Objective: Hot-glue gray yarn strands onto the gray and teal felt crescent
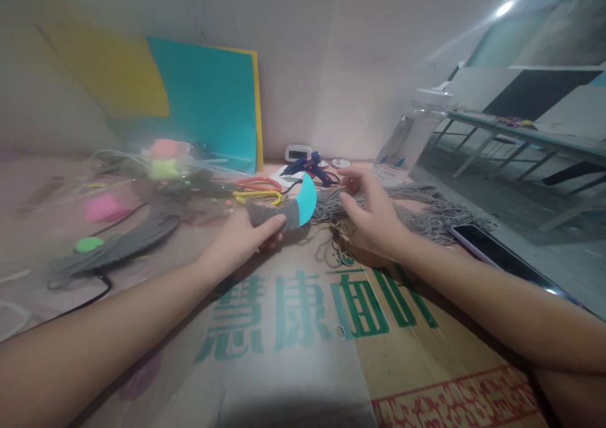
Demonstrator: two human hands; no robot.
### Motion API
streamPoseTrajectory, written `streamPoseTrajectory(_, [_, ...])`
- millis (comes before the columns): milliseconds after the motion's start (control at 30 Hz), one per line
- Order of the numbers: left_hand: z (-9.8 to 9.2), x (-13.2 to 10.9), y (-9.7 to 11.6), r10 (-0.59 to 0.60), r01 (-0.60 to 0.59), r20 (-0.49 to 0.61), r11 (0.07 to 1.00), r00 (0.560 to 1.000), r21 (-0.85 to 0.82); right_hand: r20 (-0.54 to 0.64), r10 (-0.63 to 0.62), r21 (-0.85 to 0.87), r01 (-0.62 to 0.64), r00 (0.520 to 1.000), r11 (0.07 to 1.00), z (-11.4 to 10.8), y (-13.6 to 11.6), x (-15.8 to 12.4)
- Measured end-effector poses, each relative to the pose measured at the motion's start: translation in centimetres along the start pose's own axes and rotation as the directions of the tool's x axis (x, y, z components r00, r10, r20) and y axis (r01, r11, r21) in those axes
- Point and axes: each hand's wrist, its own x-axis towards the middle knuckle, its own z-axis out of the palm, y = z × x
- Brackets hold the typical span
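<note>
My left hand (pixel 255 229) grips a crescent-shaped piece, its bare tip bright turquoise (pixel 307 202) and the part nearer my fingers covered in grey yarn (pixel 290 213). The thumb presses on the covered part. My right hand (pixel 372 207) hovers to the right of it, thumb and fingers apart, with nothing visible between them. Under and around that hand lies a heap of loose grey yarn (pixel 426 210), some strands looping down onto the cardboard (pixel 293 371).
Red-handled scissors (pixel 258 183), yellow-handled scissors (pixel 265 197) and a blue glue gun (pixel 305 164) lie behind my hands. A clear bottle (pixel 411 137) stands back right, a phone (pixel 506 261) at right. Left lies another grey curved piece (pixel 127 245); turquoise sheets (pixel 208 100) lean on the wall.
</note>
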Motion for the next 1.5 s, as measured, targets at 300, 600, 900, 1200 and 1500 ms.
streamPoseTrajectory(300, [0.1,0.5,-1.2,0.025,-0.027,0.046,0.999,0.999,0.042,0.107,0.074,0.059,-0.08,0.992,0.995,-0.4,3.0,1.0])
streamPoseTrajectory(600, [0.3,0.3,-1.0,0.11,-0.114,0.064,0.991,0.992,0.069,0.279,0.241,-0.216,-0.184,0.93,0.959,0.8,6.7,6.0])
streamPoseTrajectory(900, [0.2,0.4,-1.2,0.083,-0.09,0.092,0.993,0.992,0.08,0.39,0.367,-0.175,-0.323,0.844,0.93,4.8,9.0,11.4])
streamPoseTrajectory(1200, [0.3,0.4,-0.9,0.074,-0.077,0.101,0.997,0.992,0.031,0.339,0.43,-0.114,-0.417,0.837,0.902,6.7,9.9,11.7])
streamPoseTrajectory(1500, [0.4,0.4,-1.3,0.08,-0.081,0.069,0.997,0.994,0.007,0.32,0.338,0.19,-0.41,0.885,0.892,2.1,5.5,8.8])
